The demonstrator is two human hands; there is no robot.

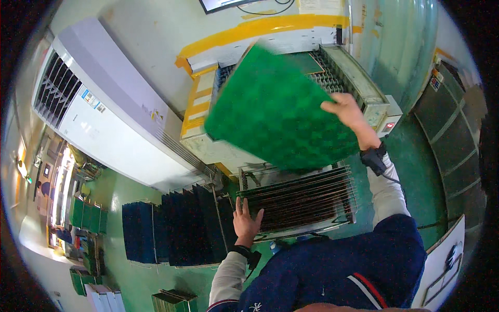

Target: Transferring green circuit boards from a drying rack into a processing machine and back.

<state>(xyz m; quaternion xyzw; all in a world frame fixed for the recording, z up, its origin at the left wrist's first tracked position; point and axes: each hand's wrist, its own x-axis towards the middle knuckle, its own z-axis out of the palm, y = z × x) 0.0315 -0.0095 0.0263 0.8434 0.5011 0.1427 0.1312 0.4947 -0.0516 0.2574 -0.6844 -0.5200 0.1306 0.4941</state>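
A large green circuit board panel (280, 109), blurred by motion, hangs tilted in front of the roller conveyor (333, 83). My right hand (349, 113) grips its right edge, thumb and fingers closed on it. Below stands a wire rack (312, 232) with several thin panels (304, 203) on edge in a row. At the rack's left end is my left hand (246, 223), fingers spread and holding nothing; whether it touches the rack I cannot tell. Another green panel (310, 62) lies on the conveyor, partly hidden behind the held one.
To the left stands a tall white air conditioner (119, 125). Racks of dark panels (187, 226) sit on the green floor beside my left arm. A control box (391, 117) with a red light is fixed to the conveyor's right side. Dark grey sheeting (449, 135) stands at the right.
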